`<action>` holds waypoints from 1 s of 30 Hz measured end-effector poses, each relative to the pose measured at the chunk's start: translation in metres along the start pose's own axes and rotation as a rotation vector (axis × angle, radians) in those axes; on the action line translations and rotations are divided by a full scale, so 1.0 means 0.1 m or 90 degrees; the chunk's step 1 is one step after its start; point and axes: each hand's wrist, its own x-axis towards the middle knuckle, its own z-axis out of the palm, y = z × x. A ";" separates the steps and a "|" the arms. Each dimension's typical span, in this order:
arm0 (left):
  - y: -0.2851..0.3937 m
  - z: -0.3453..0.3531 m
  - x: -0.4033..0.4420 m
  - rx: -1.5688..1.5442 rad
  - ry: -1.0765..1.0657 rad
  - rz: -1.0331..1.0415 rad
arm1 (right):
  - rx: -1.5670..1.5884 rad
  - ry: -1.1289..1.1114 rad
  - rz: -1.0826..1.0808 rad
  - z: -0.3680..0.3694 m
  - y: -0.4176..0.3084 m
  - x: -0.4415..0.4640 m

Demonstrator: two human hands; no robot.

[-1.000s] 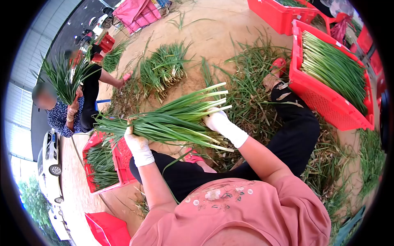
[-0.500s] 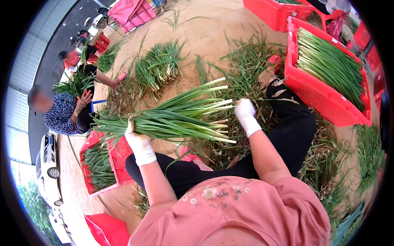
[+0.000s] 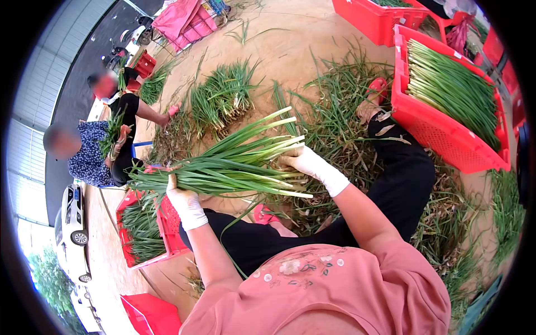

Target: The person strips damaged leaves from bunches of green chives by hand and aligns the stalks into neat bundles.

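A loose bundle of green onions [image 3: 223,167] lies across my front, green leaves to the left and white ends fanned out to the right. My left hand [image 3: 183,204], in a white glove, is closed around the leafy part, thumb on top. At the white ends, my gloved right hand [image 3: 301,162] has its fingers curled on some stalks; part of the grip is hidden by them. Below the bundle, a heap of trimmed leaves and dry peelings [image 3: 329,134] covers the ground between my legs.
A red crate [image 3: 446,131] packed with green onions stands at right, another red crate [image 3: 162,223] at left. Ahead lies a pile of unsorted green onions [image 3: 223,95]. Two people sit at left, one in a blue patterned shirt [image 3: 89,151]. A red box [image 3: 151,315] is at lower left.
My right hand has moved left from beyond the white ends and closed on stalks there. My left hand keeps its hold. The person in the patterned shirt has shifted their hands.
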 end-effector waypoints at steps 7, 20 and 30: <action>-0.06 0.07 -0.10 0.024 0.014 0.030 | -0.080 0.033 -0.133 0.05 -0.13 -0.10; -0.14 -0.08 -0.02 0.024 -0.073 0.074 | 0.820 0.274 0.047 -0.31 0.26 -0.03; 0.04 -0.21 -0.01 -0.047 -0.074 0.067 | 0.446 0.030 0.170 -0.33 0.20 -0.22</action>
